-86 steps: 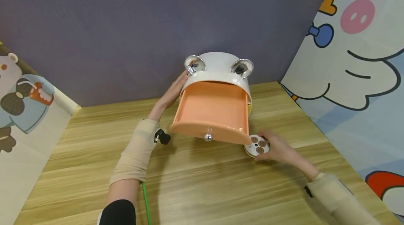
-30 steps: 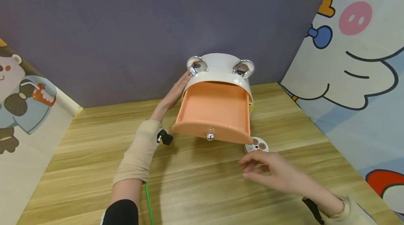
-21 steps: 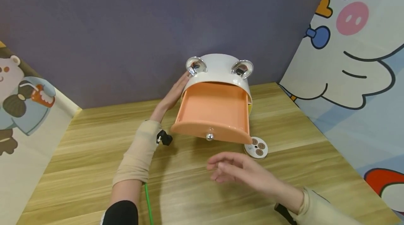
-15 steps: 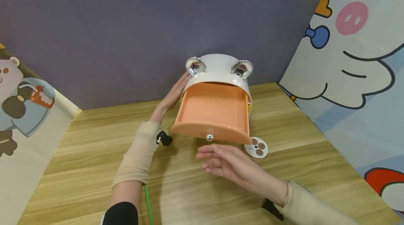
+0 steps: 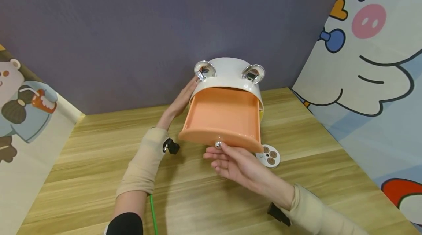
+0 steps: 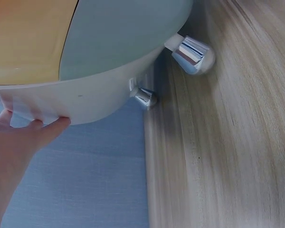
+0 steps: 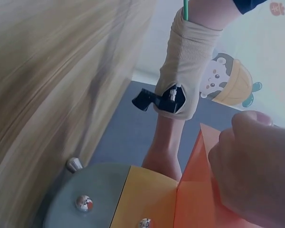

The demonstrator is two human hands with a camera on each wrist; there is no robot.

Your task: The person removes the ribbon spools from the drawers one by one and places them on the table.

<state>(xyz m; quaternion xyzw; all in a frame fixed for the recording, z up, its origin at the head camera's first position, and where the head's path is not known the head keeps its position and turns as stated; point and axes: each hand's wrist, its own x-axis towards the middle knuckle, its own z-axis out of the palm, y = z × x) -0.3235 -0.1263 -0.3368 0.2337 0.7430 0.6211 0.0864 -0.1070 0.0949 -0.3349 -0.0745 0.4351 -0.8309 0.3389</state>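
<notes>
A white drawer cabinet (image 5: pixel 229 72) with two shiny silver ear-like rings stands against the back wall. Its top peach drawer (image 5: pixel 225 110) is pulled far out and its floor is bare. My left hand (image 5: pixel 179 101) rests along the cabinet's left side; in the left wrist view its straight fingers (image 6: pixel 54 128) touch the white shell. In front of the drawer, my right hand (image 5: pixel 245 169) has thumb and index finger at the silver knob (image 5: pixel 218 144), pinching it. A round white disc (image 5: pixel 271 158) with brown circles lies on the table, partly hidden by the drawer's right corner.
Below the peach drawer sit a yellow drawer (image 7: pixel 147 194) and a grey-green drawer (image 7: pixel 95 185), both pushed in. Silver feet (image 6: pixel 194 54) hold the cabinet off the wooden table (image 5: pixel 99 161). Cartoon-printed panels (image 5: pixel 366 81) border the table left and right.
My right hand has let go of the round disc and moved left to the drawer knob, where it now pinches. The left hand stays on the cabinet; the drawer has not moved.
</notes>
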